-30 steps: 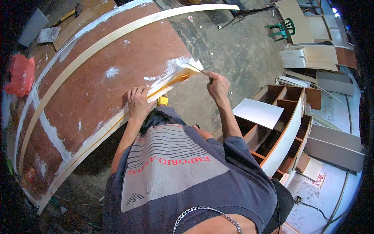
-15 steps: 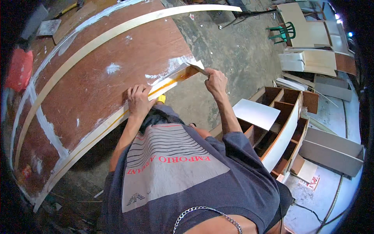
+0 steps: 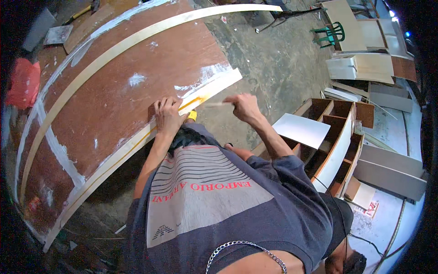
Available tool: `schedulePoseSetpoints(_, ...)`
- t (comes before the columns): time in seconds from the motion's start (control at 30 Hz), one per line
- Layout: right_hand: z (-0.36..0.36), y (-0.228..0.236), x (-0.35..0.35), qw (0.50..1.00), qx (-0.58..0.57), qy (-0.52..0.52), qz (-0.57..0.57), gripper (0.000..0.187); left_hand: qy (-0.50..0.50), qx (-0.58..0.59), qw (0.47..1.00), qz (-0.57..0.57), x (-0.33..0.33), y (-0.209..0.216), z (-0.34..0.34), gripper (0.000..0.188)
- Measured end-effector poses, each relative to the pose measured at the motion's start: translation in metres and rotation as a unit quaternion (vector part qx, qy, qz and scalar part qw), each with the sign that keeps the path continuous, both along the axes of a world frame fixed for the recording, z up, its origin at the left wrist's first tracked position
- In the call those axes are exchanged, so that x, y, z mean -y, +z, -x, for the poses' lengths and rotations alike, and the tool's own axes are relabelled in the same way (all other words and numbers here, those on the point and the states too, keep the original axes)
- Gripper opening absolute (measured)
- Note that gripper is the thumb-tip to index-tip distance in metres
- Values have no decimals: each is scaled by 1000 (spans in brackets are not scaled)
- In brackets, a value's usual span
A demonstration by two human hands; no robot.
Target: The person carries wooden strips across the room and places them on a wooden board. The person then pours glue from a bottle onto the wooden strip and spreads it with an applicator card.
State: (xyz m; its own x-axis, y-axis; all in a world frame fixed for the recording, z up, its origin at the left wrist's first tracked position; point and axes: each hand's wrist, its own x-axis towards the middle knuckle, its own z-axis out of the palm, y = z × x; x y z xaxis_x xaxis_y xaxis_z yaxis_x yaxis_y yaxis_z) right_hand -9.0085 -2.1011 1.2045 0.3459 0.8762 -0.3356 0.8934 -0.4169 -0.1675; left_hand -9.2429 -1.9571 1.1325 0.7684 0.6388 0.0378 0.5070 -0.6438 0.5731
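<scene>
A large reddish-brown wooden panel point(image 3: 123, 105) spreads out on my left, smeared with white patches. Along its near edge runs a pale wooden strip point(image 3: 223, 83) with a yellow-orange line of what looks like glue point(image 3: 197, 101) on it. My left hand point(image 3: 169, 115) is closed over this strip, fingers bent onto the panel. In my right hand point(image 3: 245, 106) is a thin flat spreader point(image 3: 215, 104), blurred by motion. It points left toward the strip's orange smear; whether it touches cannot be made out.
A second pale curved strip point(image 3: 114, 49) lies across the panel. To the right stands an open wooden cabinet frame point(image 3: 335, 148) with a white board point(image 3: 301, 130) on top. A green chair point(image 3: 329, 34) and more boards sit farther back. A red bag point(image 3: 23, 84) lies far left.
My right hand has drawn the spreader away from the strip's far end, back toward me and slightly left. My left hand still holds its place on the strip. The view has shifted slightly.
</scene>
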Motion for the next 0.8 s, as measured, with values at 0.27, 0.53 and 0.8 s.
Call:
schedulePoseSetpoints(0.27, 23, 62, 12, 930, -311, -134, -141, 21, -9, 45, 999, -5, -8, 5, 12, 66)
schedulePoseSetpoints(0.53, 74, 70, -8, 921, -314, -88, -214, 30, 58, -83, 995, -22, -15, 28, 99, 94)
schedulePoseSetpoints(0.8, 125, 52, -30, 958, -175, 81, -210, 37, 141, -98, 984, -39, -6, 51, 192, 87)
